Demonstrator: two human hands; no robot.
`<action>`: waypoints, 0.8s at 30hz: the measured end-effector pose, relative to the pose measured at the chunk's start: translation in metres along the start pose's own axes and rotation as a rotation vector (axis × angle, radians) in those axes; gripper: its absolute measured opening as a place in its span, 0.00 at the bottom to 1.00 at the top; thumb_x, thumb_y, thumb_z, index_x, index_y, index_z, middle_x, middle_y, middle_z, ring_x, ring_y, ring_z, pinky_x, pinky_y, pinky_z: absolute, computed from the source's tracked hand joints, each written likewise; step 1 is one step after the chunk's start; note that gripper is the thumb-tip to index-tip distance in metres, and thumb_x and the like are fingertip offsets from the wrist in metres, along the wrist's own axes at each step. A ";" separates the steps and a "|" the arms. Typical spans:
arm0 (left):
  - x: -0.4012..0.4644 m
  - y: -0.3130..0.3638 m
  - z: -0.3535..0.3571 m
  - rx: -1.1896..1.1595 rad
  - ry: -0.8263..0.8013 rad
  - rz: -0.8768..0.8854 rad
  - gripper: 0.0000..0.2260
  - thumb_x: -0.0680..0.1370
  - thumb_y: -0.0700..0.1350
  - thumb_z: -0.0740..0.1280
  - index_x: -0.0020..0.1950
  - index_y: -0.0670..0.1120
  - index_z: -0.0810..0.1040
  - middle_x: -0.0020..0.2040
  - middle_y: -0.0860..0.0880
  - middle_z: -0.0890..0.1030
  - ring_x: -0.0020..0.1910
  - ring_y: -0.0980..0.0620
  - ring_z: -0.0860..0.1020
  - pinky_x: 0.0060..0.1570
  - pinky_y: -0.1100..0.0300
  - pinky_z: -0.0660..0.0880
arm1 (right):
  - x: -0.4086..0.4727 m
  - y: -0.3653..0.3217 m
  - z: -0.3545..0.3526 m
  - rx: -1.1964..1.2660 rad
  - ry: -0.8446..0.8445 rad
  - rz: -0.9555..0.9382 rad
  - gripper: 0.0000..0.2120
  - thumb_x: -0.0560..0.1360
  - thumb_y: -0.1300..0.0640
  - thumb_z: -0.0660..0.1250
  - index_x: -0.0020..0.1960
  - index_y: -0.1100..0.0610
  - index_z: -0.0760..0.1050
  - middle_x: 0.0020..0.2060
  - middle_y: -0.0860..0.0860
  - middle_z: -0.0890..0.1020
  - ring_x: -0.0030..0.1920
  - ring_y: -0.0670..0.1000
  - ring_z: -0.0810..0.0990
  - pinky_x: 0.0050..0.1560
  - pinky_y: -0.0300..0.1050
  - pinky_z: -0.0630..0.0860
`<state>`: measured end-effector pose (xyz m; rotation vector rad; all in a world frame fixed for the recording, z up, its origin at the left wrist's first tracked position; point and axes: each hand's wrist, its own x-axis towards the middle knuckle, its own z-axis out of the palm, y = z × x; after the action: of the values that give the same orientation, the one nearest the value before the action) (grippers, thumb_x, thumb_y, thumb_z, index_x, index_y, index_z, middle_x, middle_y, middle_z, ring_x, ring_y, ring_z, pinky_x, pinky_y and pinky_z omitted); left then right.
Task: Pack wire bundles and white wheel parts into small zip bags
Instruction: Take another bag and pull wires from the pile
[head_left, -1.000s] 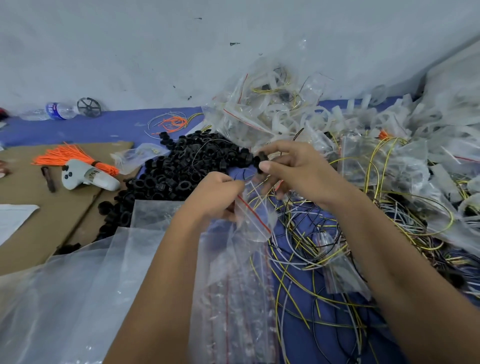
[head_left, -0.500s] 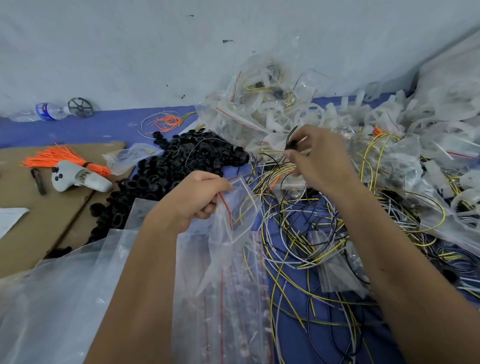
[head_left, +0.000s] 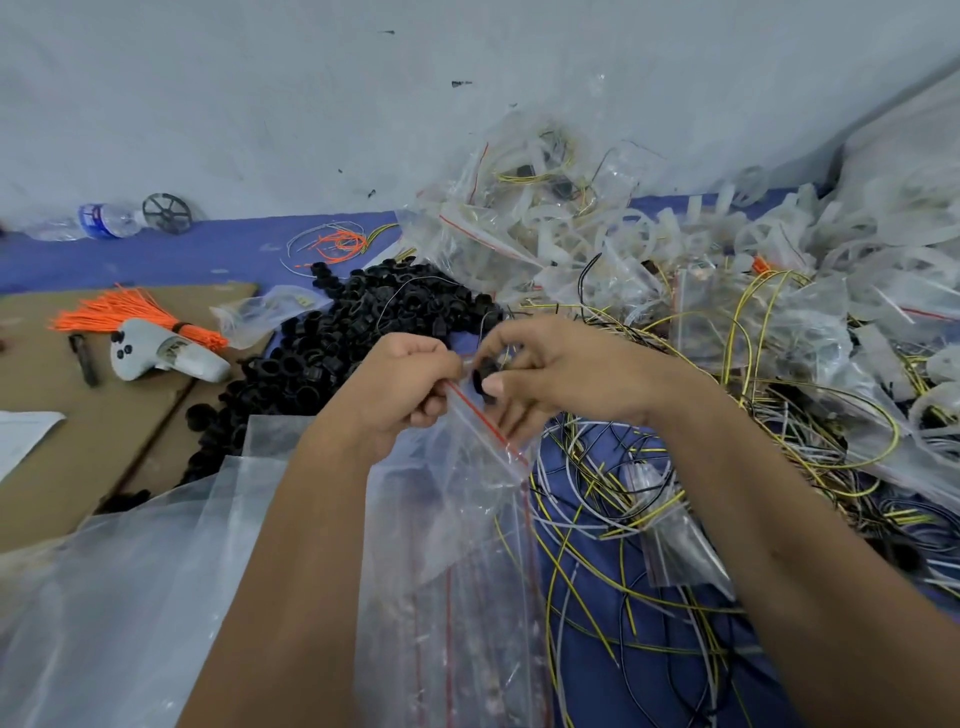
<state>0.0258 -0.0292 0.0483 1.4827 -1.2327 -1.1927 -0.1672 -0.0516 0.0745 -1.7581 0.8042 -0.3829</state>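
My left hand (head_left: 400, 384) pinches the red-striped mouth of a small clear zip bag (head_left: 467, 467) at the centre. My right hand (head_left: 561, 374) grips a small black part with thin wire (head_left: 485, 371) right at the bag's mouth, touching its rim. Loose yellow, black and white wires (head_left: 623, 519) sprawl over the blue mat below and right of my hands. White wheel parts (head_left: 649, 234) and filled zip bags (head_left: 498, 218) are heaped at the back right.
A pile of black rings (head_left: 332, 338) lies left of my hands. A stack of empty zip bags (head_left: 457, 623) and a large clear plastic sheet (head_left: 130, 597) cover the front. On the cardboard (head_left: 52, 441) at left lie orange ties (head_left: 119, 312) and a white controller (head_left: 166, 356).
My right hand came back from the wire heap at the right to the bag's mouth, carrying the black part. My left hand kept its hold on the bag.
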 end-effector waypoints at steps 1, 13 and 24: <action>0.000 0.002 -0.002 -0.048 -0.001 0.005 0.20 0.77 0.33 0.65 0.26 0.47 0.69 0.25 0.49 0.68 0.20 0.56 0.64 0.19 0.68 0.57 | 0.000 0.003 -0.004 -0.122 0.005 0.035 0.07 0.82 0.67 0.63 0.59 0.67 0.74 0.40 0.62 0.84 0.36 0.55 0.85 0.39 0.49 0.84; -0.008 0.021 0.023 -0.092 -0.185 0.220 0.22 0.78 0.33 0.67 0.26 0.48 0.71 0.28 0.45 0.70 0.19 0.56 0.66 0.19 0.69 0.58 | 0.011 0.008 0.015 -0.439 -0.023 -0.095 0.15 0.76 0.56 0.75 0.40 0.43 0.71 0.38 0.40 0.78 0.41 0.43 0.77 0.51 0.45 0.78; -0.004 0.012 0.019 -0.221 -0.208 0.174 0.21 0.79 0.32 0.64 0.28 0.47 0.67 0.26 0.48 0.67 0.19 0.57 0.64 0.18 0.71 0.56 | -0.003 0.006 -0.007 -0.335 0.008 -0.048 0.07 0.78 0.67 0.69 0.44 0.58 0.82 0.33 0.48 0.83 0.32 0.41 0.78 0.35 0.38 0.76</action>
<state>0.0043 -0.0276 0.0570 1.0891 -1.2917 -1.3418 -0.1759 -0.0551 0.0718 -2.0910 0.8705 -0.2993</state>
